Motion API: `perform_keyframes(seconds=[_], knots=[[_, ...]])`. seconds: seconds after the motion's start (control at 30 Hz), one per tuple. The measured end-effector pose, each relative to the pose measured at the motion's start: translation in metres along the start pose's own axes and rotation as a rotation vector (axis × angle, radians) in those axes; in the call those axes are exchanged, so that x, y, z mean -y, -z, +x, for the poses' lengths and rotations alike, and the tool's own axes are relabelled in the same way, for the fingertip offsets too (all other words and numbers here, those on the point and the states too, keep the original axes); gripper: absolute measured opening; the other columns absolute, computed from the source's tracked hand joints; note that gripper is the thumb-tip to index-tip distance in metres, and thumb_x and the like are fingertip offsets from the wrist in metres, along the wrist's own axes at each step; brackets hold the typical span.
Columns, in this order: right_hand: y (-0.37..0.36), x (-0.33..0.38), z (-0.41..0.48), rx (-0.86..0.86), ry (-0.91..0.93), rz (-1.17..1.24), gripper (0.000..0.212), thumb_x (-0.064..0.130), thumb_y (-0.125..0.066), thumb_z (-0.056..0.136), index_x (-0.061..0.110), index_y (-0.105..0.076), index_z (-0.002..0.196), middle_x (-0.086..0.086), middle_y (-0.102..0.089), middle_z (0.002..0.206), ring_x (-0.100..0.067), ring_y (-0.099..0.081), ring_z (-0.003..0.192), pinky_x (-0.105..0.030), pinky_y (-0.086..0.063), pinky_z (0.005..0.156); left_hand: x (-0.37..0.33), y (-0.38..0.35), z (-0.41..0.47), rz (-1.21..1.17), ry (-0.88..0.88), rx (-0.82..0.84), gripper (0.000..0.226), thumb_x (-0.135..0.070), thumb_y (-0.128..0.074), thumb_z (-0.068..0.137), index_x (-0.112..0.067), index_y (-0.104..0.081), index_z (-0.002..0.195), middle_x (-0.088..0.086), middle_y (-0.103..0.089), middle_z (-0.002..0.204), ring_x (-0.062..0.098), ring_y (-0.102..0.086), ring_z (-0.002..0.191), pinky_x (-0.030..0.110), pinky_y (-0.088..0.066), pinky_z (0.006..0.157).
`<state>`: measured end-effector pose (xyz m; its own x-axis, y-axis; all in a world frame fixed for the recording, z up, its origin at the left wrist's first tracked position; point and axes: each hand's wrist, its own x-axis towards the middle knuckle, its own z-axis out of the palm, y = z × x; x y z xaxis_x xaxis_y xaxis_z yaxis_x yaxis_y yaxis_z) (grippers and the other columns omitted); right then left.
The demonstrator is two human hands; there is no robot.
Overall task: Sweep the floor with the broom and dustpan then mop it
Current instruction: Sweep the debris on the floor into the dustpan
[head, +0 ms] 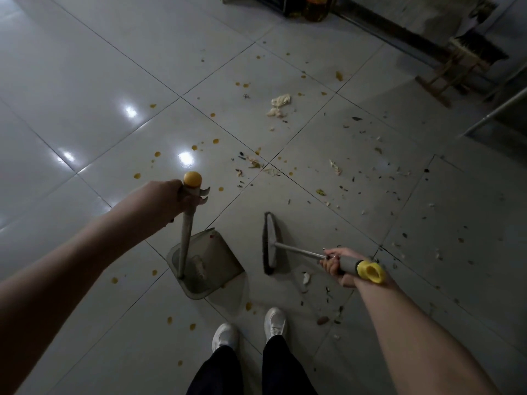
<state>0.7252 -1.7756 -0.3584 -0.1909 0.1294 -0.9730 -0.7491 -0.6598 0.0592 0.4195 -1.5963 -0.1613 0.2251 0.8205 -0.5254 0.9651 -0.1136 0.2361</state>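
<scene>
Grey dustpan (212, 262) flat on floor; broom (269, 243) head just beside, apparently touching tiles.

Single view, head-worn, wide-angle. Faces forward and steeply down from standing wearer onto tiled floor (85, 67). Wearer's shoes (275, 320) at bottom centre; forearms enter from lower corners (left hand (165, 195) grips dustpan (211, 260) handle, right hand (338, 263) grips broom (269, 243) handle), both near lens. Far off, top right: wooden stand (445, 78). Toward frame edges tile lines bow.

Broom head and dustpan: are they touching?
Apart. The head view shows a strip of bare floor tile between the broom head and the dustpan.
</scene>
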Motion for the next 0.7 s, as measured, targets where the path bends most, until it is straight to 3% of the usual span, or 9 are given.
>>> perform_keyframes(seconds=[0.23, 0.4, 0.53, 0.7], knots=[[0.012, 0.025, -0.024, 0.021, -0.041, -0.144, 0.032, 0.024, -0.042, 0.099, 0.001, -0.046, 0.078, -0.004, -0.046, 0.037, -0.009, -0.044, 0.022, -0.014, -0.035, 0.023, -0.040, -0.002, -0.002, 0.041, -0.047, -0.013, 0.026, -0.024, -0.051, 0.094, -0.008, -0.057, 0.114, -0.001, -0.046, 0.060, 0.006, -0.043, 0.048, 0.013, -0.029, 0.040], [0.012, 0.033, -0.025, 0.065, -0.036, -0.018, 0.032, 0.025, -0.044, 0.099, 0.000, -0.047, 0.078, -0.005, -0.045, 0.039, -0.010, -0.044, 0.022, -0.014, -0.036, 0.024, -0.059, -0.001, 0.002, 0.047, -0.067, -0.032, 0.028, -0.028, -0.050, 0.094, -0.007, -0.057, 0.111, -0.001, -0.046, 0.058, 0.006, -0.043, 0.046, 0.013, -0.029, 0.038], [0.017, 0.038, -0.008, 0.054, -0.038, -0.062, 0.031, 0.024, -0.045, 0.098, 0.001, -0.046, 0.077, -0.005, -0.046, 0.038, -0.010, -0.045, 0.023, -0.015, -0.036, 0.023, -0.068, -0.004, 0.009, 0.049, -0.065, -0.027, 0.027, -0.023, -0.051, 0.094, -0.004, -0.056, 0.113, -0.001, -0.045, 0.061, 0.005, -0.043, 0.049, 0.012, -0.030, 0.036], [0.050, 0.061, -0.006, -0.030, 0.019, -0.043, 0.028, 0.022, -0.048, 0.096, 0.001, -0.047, 0.079, -0.005, -0.047, 0.040, -0.010, -0.046, 0.024, -0.015, -0.037, 0.024, -0.074, -0.005, 0.016, 0.119, -0.089, -0.045, 0.028, -0.025, -0.053, 0.093, -0.004, -0.057, 0.110, 0.005, -0.057, 0.073, 0.014, -0.055, 0.063, 0.016, -0.038, 0.049]])
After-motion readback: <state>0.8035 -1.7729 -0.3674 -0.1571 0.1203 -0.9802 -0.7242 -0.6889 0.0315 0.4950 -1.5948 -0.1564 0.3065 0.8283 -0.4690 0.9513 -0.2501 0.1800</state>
